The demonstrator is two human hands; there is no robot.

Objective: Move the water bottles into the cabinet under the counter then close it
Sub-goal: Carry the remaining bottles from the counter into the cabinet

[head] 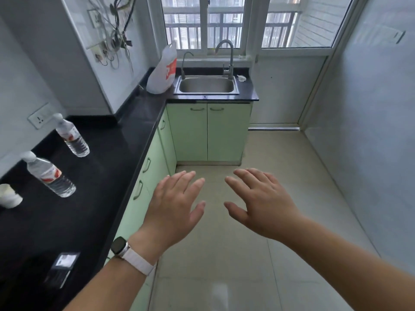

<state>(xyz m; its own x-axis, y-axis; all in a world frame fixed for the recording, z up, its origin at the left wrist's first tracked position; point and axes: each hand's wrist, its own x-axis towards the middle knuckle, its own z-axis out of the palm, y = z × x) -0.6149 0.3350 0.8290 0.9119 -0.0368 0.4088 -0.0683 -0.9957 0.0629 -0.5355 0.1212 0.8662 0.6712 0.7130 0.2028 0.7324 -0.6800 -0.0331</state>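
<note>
"While both hands hang over the floor tiles (258, 277), how do the fingers lie?"

"Spread and straight on each. The left hand (177, 205), a white-strapped watch (120, 245) on its wrist, is palm down just off the counter's edge. The right hand (260, 203) sits at its three o'clock, apart from it, thumbs pointing toward each other. Neither touches anything."

"And the water bottles?"

"Two stand on the black counter (101, 176), out at nine to ten o'clock from the left hand. The nearer bottle (48, 175) has a white cap and a red label. The farther bottle (71, 136) stands at its one o'clock, well apart, near a wall socket (40, 118)."

"The cabinet?"

"Green cabinet doors (148, 176) run under the counter, all shut."

"Anything else?"

"A sink (206, 85) at twelve o'clock, under the window, with a white plastic bag (162, 70) at its nine o'clock. A white object (9, 196) at the frame's left edge is cut off; I cannot tell what it is."
</note>
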